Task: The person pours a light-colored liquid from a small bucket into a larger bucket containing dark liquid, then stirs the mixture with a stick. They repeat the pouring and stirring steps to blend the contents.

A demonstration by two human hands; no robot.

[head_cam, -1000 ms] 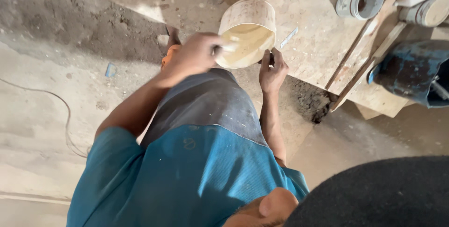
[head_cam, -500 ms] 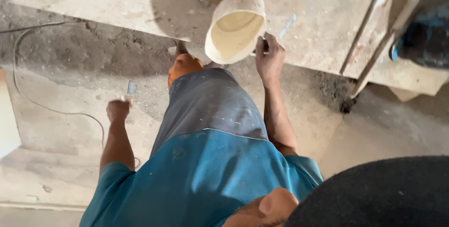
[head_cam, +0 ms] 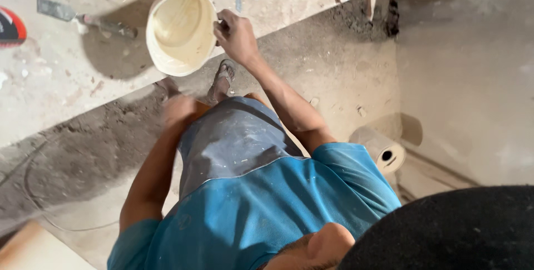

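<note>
I am gripping the rim of the cream bucket (head_cam: 181, 29) with my right hand (head_cam: 236, 36) to steady it on the slab (head_cam: 67, 86), while my left hand (head_cam: 178, 108) is hanging blurred, grip unclear.

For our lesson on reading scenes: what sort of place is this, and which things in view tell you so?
Probably a building site or a room under renovation. A bucket smeared inside with pale paste sits on a dusty slab, the right hand at its rim. A putty knife lies nearby, and the bare floor is covered in dust.
</note>
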